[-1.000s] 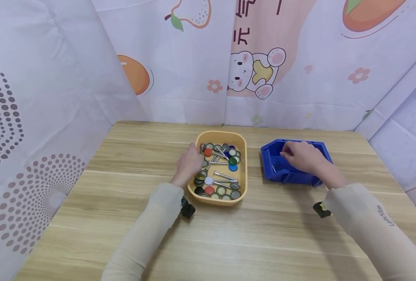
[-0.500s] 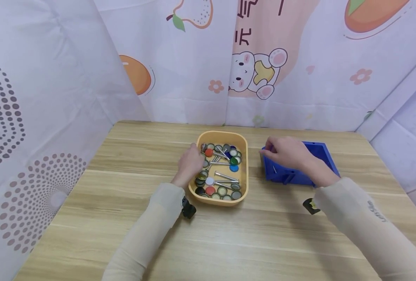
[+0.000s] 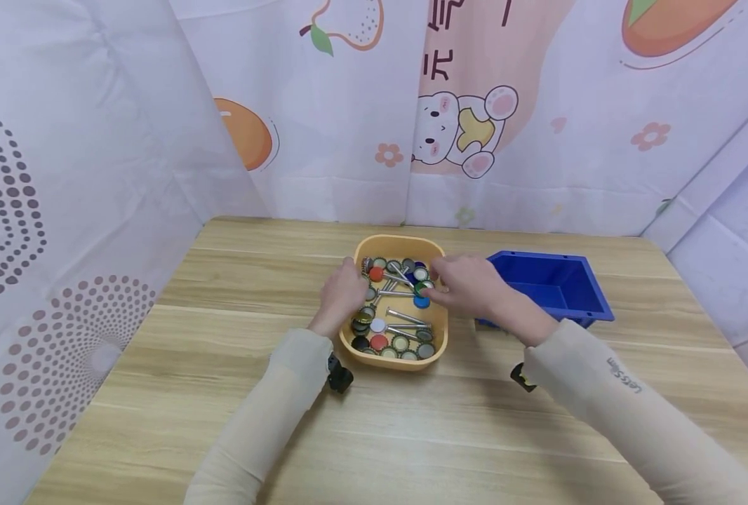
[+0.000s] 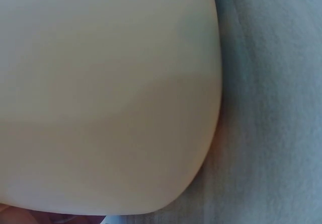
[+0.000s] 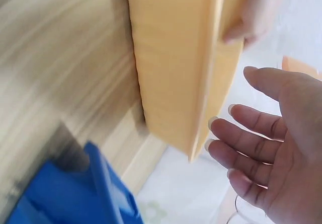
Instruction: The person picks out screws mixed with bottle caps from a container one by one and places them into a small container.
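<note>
Left hand point(image 3: 345, 291) on the left rim of the yellow tub point(image 3: 401, 243), fingers curled over the edge, gripping it. Left wrist view is mostly the tub's outer wall up close plus a strip of desk, so finger detail comes from the head view only.

Right hand point(image 3: 469, 282) is over the tub's right rim, fingertips above the contents. Right wrist view shows the fingers apart and loosely bent, palm bare, nothing held. Can't tell from the head view whether the tips touch any caps.

Tub sits around mid desk point(image 3: 386, 435), between the hands, upright. Inside: bottle caps, mostly along the sides, and metal screws lying loose across the middle. Orange-red cap point(image 3: 377, 274) at the upper left, green cap point(image 3: 420, 288) and blue cap point(image 3: 421, 301) by the right fingertips, white cap point(image 3: 378, 325) next to the lower screws, red cap point(image 3: 379, 342) near the front wall.

Blue bin point(image 3: 591, 291) stands on the desk right of the tub, apart from it. Right hand and forearm hide its near left part.

Both arms in beige sleeves point(image 3: 260, 417), a small black device point(image 3: 340, 375) at each wrist. Behind the desk hangs a white curtain point(image 3: 323, 175) with fruit, flower and bear prints
</note>
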Available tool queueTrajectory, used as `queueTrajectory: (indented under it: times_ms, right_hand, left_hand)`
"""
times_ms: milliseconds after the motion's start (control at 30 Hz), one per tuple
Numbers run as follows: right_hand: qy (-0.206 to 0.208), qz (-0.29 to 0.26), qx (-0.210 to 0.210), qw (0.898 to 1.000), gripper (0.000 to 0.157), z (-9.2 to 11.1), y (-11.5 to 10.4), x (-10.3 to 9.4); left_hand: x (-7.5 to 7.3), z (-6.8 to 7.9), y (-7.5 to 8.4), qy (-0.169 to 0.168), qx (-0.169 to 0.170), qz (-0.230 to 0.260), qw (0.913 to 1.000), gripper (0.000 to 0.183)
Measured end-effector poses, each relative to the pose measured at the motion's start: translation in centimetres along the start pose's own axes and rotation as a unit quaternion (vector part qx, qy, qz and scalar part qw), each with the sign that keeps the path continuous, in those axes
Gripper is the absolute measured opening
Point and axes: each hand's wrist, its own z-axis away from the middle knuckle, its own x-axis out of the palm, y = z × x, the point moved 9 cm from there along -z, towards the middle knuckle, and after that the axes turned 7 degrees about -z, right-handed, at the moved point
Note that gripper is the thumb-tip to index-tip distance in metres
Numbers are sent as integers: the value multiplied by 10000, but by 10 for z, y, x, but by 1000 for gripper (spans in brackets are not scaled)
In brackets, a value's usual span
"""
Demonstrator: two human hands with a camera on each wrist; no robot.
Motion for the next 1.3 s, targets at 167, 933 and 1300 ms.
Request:
queueTrajectory:
  times_ms: [167,933,1300]
  right_hand:
    - [-132,406,-222,9988,35,-5,-18,15]
    - [-911,1195,-609,9868,36,-5,-49,75]
    - [-1648,759,28,9834,33,-2,-43,94]
  left_hand:
    - [0,0,0,25,2,29,10000,26]
    - [1,0,-1,40,86,140,9999,21]
    - [1,0,0,2,26,171,9998,29]
